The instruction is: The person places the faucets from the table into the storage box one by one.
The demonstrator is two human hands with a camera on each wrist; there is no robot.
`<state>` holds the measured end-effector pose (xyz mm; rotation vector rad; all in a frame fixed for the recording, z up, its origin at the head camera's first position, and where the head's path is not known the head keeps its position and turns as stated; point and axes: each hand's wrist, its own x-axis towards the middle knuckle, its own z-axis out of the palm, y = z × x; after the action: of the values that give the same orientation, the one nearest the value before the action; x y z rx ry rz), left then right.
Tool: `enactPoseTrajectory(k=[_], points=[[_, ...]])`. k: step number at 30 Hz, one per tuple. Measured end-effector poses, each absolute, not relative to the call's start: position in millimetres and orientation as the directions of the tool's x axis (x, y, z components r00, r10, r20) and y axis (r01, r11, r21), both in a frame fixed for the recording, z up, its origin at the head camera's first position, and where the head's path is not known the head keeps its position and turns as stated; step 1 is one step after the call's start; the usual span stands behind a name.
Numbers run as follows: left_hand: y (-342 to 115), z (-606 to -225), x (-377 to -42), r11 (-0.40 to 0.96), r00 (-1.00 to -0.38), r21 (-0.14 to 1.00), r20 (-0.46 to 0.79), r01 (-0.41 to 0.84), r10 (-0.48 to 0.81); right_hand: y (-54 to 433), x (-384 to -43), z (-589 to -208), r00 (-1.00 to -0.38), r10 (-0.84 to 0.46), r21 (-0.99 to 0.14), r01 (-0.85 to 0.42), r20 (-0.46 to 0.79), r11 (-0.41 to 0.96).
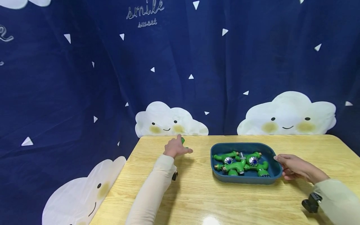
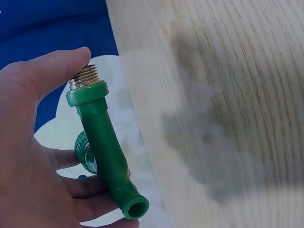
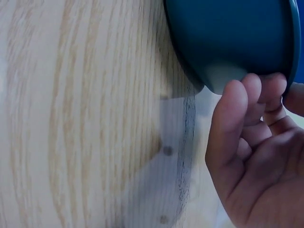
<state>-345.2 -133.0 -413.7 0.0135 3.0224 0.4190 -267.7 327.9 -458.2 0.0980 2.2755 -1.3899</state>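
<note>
My left hand [image 1: 175, 147] is over the far left part of the table and holds a green faucet [image 2: 105, 135]. In the left wrist view the thumb presses the brass threaded end, while the fingers lie behind the body and near the spout opening. A round green knob shows at the faucet's side. In the head view the hand hides most of it. My right hand [image 1: 295, 168] pinches the right rim of a dark blue basin [image 1: 244, 179], thumb on top and fingers against the outer wall. Several green faucets [image 1: 239, 165] with chrome and brass parts lie inside the basin.
The basin is over a light wood-grain table [image 1: 202, 200], right of centre. A navy curtain [image 1: 180, 47] with white clouds and triangles hangs behind the table and along its left side. Each wrist carries a small black device [image 1: 311, 202].
</note>
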Motion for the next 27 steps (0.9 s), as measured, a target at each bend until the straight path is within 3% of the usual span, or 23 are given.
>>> enactPoseTrajectory(k=[27], points=[[-81,-389,-319,0.944,-0.976,0.250,0.026,0.214,0.214,329,-269,-462,-0.892,-0.211,-0.843,0.267,-0.399,0.467]])
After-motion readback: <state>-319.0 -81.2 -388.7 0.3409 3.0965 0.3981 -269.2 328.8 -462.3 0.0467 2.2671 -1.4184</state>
